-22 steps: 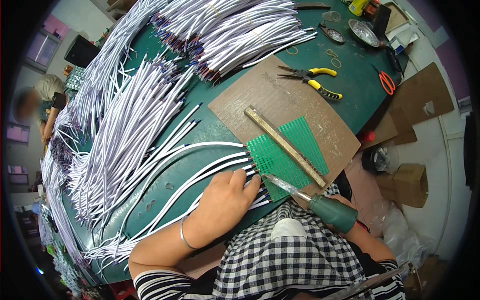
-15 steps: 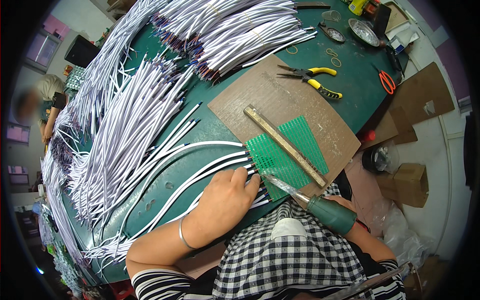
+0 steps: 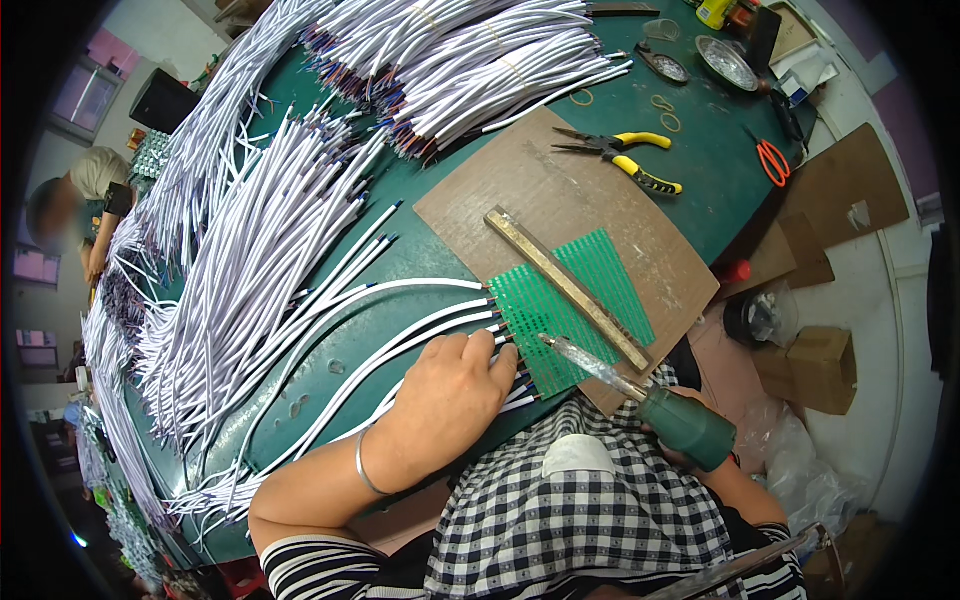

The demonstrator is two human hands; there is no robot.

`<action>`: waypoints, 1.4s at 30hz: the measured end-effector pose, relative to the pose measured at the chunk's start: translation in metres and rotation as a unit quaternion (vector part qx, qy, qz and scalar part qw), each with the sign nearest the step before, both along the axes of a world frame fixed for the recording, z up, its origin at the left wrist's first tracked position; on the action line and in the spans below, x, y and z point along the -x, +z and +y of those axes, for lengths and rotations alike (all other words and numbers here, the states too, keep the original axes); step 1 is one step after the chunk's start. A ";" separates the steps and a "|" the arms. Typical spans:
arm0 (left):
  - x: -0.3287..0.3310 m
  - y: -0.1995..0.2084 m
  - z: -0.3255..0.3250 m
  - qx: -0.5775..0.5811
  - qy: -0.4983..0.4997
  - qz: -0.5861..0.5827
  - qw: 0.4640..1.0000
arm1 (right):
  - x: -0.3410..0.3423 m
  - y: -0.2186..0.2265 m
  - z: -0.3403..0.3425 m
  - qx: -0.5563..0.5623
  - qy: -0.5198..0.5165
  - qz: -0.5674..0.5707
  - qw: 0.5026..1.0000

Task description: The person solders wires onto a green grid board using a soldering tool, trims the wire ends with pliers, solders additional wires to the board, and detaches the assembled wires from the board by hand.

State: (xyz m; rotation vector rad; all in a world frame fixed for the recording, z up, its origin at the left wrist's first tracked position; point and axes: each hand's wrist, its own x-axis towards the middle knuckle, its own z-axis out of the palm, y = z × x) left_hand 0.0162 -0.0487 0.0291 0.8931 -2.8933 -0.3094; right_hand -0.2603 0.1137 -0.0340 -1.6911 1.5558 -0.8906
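Note:
A green circuit board panel (image 3: 625, 285) lies under a narrow wooden bar (image 3: 570, 290) on a brown board (image 3: 455, 205). Several white cables (image 3: 400, 333) end along the panel's left edge with stripped coloured wires. My left hand (image 3: 450, 400), a bangle on its wrist, rests at that edge; its fingers are closed around the end of a white cable, partly hiding it. In my right hand (image 3: 698, 399) is a soldering iron (image 3: 690, 428) with a green handle. Its tip is over the panel, slightly right of my left fingertips; contact with the panel cannot be judged. The handle hides most of my right fingers.
Yellow-handled pliers (image 3: 640, 160) lie at the brown board's far edge. Bundled white cables (image 3: 480, 75) and a loose pile (image 3: 240, 290) cover the table's left and far side. Red-handled scissors (image 3: 772, 162) and a metal dish (image 3: 727, 64) sit far right. Another person (image 3: 100, 175) is at far left.
The soldering iron has drawn back slightly to the right, its tip away from the wire ends at the panel's edge. My left hand has barely moved.

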 end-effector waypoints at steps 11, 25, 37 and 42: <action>-0.013 -0.017 0.021 0.005 0.037 0.074 0.997 | 0.002 -0.008 0.011 0.028 -0.003 0.053 0.998; -0.011 -0.017 0.022 -0.010 0.051 0.070 0.996 | 0.004 -0.001 0.002 0.077 0.055 0.025 0.995; -0.009 -0.004 0.011 -0.003 0.001 0.030 1.000 | 0.000 0.002 -0.007 0.113 0.101 0.116 0.982; -0.007 -0.002 0.007 -0.007 -0.012 0.024 1.000 | 0.001 0.000 -0.009 0.128 0.099 0.087 0.983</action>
